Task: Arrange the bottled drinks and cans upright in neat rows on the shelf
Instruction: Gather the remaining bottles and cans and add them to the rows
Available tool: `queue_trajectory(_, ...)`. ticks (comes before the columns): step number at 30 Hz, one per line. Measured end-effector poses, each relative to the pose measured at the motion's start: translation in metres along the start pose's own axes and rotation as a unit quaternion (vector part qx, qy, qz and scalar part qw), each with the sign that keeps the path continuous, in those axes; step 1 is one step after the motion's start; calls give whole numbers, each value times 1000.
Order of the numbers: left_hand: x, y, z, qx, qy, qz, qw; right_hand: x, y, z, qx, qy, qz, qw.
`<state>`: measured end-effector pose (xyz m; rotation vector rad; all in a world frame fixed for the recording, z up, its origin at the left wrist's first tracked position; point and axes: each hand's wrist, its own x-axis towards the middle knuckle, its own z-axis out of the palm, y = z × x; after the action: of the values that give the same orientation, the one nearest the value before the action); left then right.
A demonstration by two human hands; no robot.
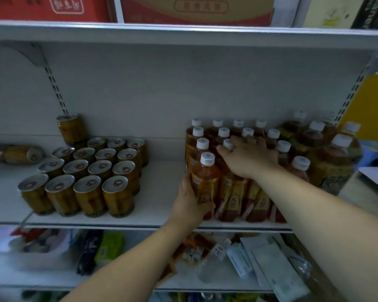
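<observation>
Several small amber tea bottles with white caps stand in rows on the white shelf (157,192). My left hand (189,199) grips the front-left bottle (205,177) at its side. My right hand (249,155) rests with spread fingers on the caps and shoulders of the bottles in the middle rows (224,132). At the left, gold cans (92,168) stand upright in neat rows. One can (71,128) sits stacked on top at the back. Two more cans (15,154) lie on their sides at the far left.
Larger tea bottles (334,162) crowd the shelf's right end. A bare strip of shelf separates cans and bottles. Red cartons (52,7) sit on the shelf above. The shelf below holds packets, a dark folded umbrella (87,253) and boxed goods (271,262).
</observation>
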<state>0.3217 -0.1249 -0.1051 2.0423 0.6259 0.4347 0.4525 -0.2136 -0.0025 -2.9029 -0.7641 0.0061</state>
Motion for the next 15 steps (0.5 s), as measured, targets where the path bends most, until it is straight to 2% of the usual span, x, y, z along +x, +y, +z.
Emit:
queue_trajectory(5,1,8,-15,35,-52,-24,998,-3,1,-4,6,-8,-7,1000)
queue_trajectory(8,2,24,-44,61,-91,-25,994,0,-2,-10,20,-53,-11,998)
queue_trajectory(12,4,34,-104,154,-47,9,987,0,-22,-25,-13,-23,-38,999)
queue_trajectory(15,-3,27,-157,205,-48,-8,977,-6,-64,-36,9,5,-99,995)
